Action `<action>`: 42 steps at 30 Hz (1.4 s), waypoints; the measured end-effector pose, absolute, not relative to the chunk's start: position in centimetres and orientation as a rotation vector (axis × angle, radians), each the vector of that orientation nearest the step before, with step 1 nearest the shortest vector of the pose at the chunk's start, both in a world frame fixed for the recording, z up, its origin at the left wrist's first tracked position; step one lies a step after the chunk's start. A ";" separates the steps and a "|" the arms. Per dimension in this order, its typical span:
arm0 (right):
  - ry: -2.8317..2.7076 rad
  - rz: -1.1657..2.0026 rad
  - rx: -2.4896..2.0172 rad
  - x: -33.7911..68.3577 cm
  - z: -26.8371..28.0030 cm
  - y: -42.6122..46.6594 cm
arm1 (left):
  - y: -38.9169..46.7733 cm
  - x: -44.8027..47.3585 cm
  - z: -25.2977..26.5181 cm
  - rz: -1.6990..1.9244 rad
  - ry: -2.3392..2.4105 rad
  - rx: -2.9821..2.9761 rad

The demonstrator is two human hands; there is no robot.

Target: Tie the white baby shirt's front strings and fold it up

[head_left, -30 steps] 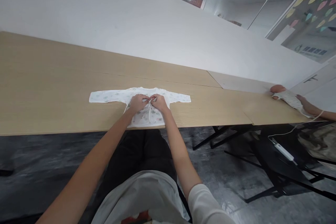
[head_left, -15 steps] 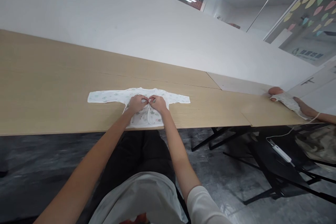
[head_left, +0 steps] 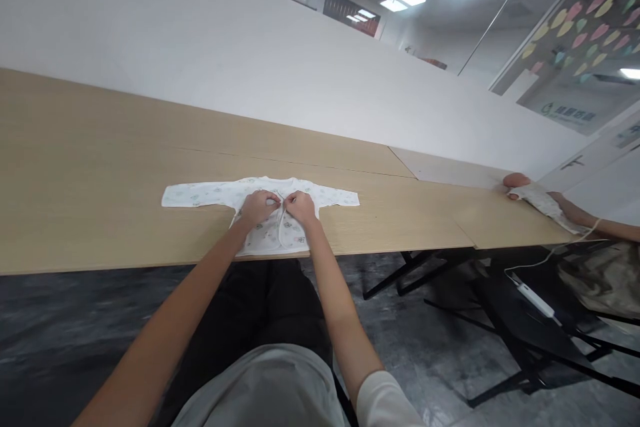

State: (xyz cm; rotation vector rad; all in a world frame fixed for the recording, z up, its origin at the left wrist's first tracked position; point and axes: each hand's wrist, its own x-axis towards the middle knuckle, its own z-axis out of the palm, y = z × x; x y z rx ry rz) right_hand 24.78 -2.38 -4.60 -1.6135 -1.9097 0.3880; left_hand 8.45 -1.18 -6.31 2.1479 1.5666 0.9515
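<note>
White shirt lies spread on the counter; our left hand and right hand pinch its centre front.

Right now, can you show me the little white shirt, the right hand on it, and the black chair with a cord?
White shirt (head_left: 267, 233), head view: its lower front.
Right hand (head_left: 301, 207), head view: the back of the hand.
Black chair (head_left: 515, 321), head view: its seat.

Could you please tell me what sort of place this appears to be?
Probably an office or workroom: a long wood-topped table runs along a white partition, a black chair stands near it, and coloured notes dot the glass at upper right.
</note>
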 end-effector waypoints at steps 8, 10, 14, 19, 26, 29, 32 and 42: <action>-1.800 0.569 -1.518 25.1 -4.5 -2.0 | -1.1 8.5 -6.4 0.963 1.545 2.149; -1.745 0.606 -1.531 25.3 -4.4 -2.0 | -1.1 8.5 -6.4 0.962 1.543 2.147; -1.680 0.649 -1.571 25.4 -4.3 -2.0 | -1.0 8.4 -6.5 0.971 1.540 2.132; -1.645 0.677 -1.531 25.5 -4.2 -2.0 | -0.9 8.4 -6.6 0.988 1.523 2.126; -1.495 0.962 -1.435 25.4 -4.3 -2.0 | -1.2 8.6 -6.6 1.043 1.518 2.068; -1.436 1.065 -1.367 25.3 -4.6 -1.8 | -1.3 8.7 -6.5 1.077 1.499 2.022; -1.404 1.095 -1.323 25.2 -4.8 -1.6 | -1.3 8.6 -6.5 1.074 1.473 1.988; -1.404 1.093 -1.287 25.0 -5.3 -1.2 | -1.0 8.5 -7.1 1.116 1.414 1.954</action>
